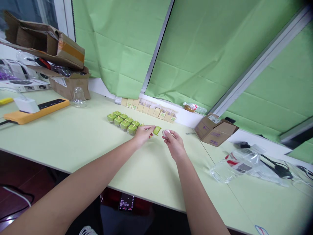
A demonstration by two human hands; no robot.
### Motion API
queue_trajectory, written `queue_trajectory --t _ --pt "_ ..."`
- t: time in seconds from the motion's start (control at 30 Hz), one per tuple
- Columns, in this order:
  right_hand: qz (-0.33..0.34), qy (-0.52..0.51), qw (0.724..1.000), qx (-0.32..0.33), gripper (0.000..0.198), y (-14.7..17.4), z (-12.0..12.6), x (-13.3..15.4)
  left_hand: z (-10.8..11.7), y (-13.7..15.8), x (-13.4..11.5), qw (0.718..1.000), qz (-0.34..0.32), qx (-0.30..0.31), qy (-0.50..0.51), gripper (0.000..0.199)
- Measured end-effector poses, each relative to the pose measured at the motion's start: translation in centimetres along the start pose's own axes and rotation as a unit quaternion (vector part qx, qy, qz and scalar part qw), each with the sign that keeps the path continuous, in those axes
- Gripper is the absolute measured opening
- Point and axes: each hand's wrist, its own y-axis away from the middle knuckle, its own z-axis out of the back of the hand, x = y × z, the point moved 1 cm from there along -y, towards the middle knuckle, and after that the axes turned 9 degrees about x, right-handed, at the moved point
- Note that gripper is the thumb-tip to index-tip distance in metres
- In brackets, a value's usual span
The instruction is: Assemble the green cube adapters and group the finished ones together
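My left hand (pixel 144 134) is closed, its fingertips pinching a small green lid (pixel 157 130). Just to the right, my right hand (pixel 174 143) pinches a small whitish piece (pixel 165 132) whose kind I cannot make out. The two held items are close together but apart, over the table. Beside my left hand stand two rows of small clear containers with green lids (pixel 125 124), several in all. Behind them, a line of small brown cardboard boxes (pixel 147 107) runs along the back of the table.
To the left lie an orange power strip (pixel 51 107), a clear jar (pixel 79 98) and stacked cardboard boxes (pixel 69 54). On the right are an open carton (pixel 215 130), a big clear bottle (pixel 236 164) and black cables (pixel 278 169). A small bottle (pixel 195 108) lies on the sill.
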Motion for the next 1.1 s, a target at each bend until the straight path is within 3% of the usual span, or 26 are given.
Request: queue_trajectory --t 0.57,0.83,1.1 --pt "0.089 0.072 0.992 0.050 0.040 0.6 -1.0 0.3 0.1 -0.5 0.7 0.986 0.016 0.051 0.158 0.038" --pt "0.142 0.100 0.983 0.053 0.038 0.9 -1.2 0.2 0.0 -0.3 0.4 0.984 -0.024 0.069 0.164 0.037" --pt "0.127 0.156 0.979 0.024 0.045 1.0 -1.6 -0.5 -0.2 0.0 0.9 0.982 0.003 0.056 0.183 0.035"
